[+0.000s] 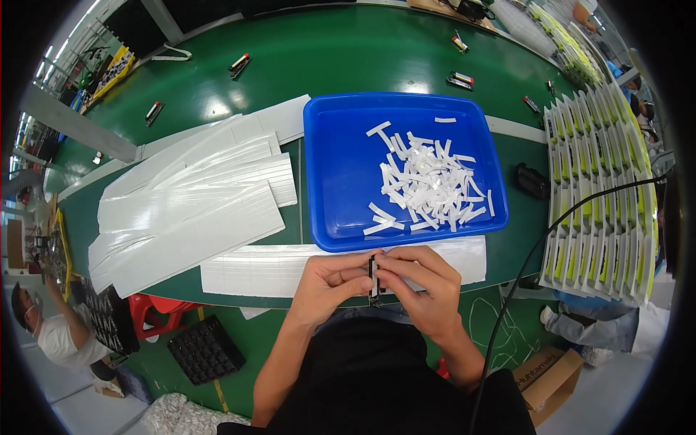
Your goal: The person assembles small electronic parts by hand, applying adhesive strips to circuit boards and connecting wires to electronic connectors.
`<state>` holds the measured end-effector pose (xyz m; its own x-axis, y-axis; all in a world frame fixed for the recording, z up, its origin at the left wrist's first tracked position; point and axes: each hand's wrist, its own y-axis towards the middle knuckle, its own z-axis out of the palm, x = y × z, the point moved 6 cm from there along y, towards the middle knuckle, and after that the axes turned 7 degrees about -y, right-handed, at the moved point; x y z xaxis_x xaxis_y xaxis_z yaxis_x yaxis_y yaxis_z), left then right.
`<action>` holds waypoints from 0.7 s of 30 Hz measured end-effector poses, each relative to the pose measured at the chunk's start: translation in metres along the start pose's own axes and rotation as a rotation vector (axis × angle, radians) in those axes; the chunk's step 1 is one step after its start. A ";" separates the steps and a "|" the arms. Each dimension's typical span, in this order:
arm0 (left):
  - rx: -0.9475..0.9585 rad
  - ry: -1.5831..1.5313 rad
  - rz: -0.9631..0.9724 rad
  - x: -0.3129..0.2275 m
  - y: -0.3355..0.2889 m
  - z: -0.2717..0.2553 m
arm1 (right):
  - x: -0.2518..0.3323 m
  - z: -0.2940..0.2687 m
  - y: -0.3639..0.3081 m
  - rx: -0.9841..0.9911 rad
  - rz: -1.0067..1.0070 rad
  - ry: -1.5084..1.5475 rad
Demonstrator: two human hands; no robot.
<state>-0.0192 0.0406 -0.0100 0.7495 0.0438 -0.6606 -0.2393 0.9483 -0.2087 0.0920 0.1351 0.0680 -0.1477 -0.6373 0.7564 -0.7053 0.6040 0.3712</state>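
Note:
Close to my body, at the table's near edge, a small narrow black part [373, 292] with a whitish strip along it stands between my two hands. My left hand [324, 284] grips its left side with thumb and fingers. From the right, the fingertips of my right hand [428, 284] pinch at its upper part. Finer details of the part are too small to make out. Just beyond my hands sits a blue tray [341, 243] with a loose heap of short white strips [433, 181]. White sheets [464, 259] lie under and beside my hands.
Left of the tray, more white sheets [196, 196] overlap in a fan. Several small black parts with red and white pieces [461, 80] lie on the green belt [326, 58]. Yellow-green and white stacked trays [598, 188] stand at right, crossed by a black cable [536, 257]. Another person [61, 330] is at far left.

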 end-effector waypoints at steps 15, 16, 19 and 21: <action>0.083 0.034 0.027 0.000 -0.001 0.000 | 0.005 -0.001 -0.006 -0.036 -0.170 -0.042; 0.094 0.037 0.037 0.000 -0.001 0.001 | 0.003 0.000 -0.007 -0.025 -0.142 -0.014; 0.088 0.022 0.034 0.002 -0.001 0.001 | 0.001 -0.004 -0.005 -0.002 -0.074 0.055; 0.090 0.034 0.040 0.001 -0.002 0.002 | -0.001 -0.003 -0.004 0.010 -0.035 0.100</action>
<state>-0.0168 0.0399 -0.0084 0.7190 0.0727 -0.6912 -0.2111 0.9704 -0.1176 0.0971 0.1350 0.0675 -0.0535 -0.6067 0.7932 -0.7161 0.5769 0.3930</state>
